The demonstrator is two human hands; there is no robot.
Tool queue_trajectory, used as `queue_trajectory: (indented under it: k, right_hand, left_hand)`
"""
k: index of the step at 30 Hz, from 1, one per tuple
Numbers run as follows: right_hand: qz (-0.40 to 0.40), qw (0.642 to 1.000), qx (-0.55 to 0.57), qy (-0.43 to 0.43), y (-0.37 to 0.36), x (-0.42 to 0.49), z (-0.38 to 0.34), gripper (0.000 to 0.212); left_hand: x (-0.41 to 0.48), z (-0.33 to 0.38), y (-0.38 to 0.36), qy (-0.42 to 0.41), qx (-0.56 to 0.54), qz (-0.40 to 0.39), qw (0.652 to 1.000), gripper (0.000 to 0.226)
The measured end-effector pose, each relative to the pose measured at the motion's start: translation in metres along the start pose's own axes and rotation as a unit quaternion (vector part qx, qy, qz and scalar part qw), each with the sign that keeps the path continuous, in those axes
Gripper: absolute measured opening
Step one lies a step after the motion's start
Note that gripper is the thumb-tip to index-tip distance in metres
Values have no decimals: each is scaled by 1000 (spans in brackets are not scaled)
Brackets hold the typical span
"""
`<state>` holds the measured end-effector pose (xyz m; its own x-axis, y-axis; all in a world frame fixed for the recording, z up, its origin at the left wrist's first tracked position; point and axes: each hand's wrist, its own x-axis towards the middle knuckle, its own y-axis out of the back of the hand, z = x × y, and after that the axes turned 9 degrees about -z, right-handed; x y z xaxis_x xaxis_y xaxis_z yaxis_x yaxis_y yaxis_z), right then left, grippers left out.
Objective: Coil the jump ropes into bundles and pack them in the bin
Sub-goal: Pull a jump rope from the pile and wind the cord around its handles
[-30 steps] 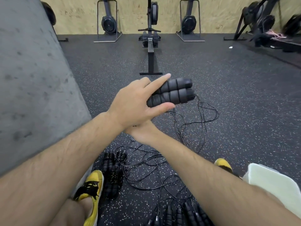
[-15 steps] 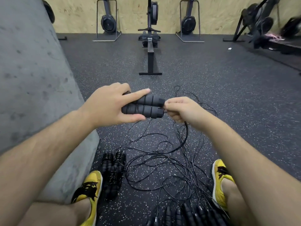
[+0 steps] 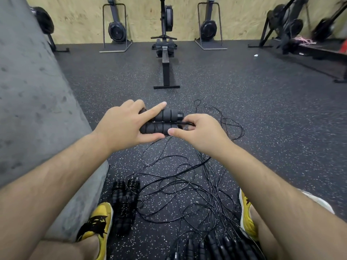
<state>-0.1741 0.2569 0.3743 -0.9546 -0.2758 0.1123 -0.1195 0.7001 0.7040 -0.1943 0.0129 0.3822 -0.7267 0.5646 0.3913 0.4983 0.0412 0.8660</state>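
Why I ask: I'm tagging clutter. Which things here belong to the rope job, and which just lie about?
Job: left hand, right hand, paired foam handles, black cord, coiled bundle, more handles.
Lying about: rowing machine, upended rowers, concrete block.

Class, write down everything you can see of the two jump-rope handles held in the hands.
The handles are two black, ribbed, foam-looking cylinders, pressed side by side and lying level above the speckled floor. The left hand grips their left halves, forefinger along the top, thumb beneath. The right hand pinches the thin black cord at their right ends, thumb touching the lower one.
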Motion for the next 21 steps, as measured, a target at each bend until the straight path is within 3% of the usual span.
queue_trajectory:
  k: [4,9,21]
  right_hand:
    - [71,990,-121,24,-2,-6,-6,31]
    - [90,962,-239,95,-1,-10,-8,29]
    - [19,952,-267,151,42,-2,9,22]
  left_hand:
    - [4,7,-6,-1,6,-4,1000,81]
    - [7,11,-8,8,-2,-5,1000,81]
    - [-5,22,-13,-38,-53,-57,996,73]
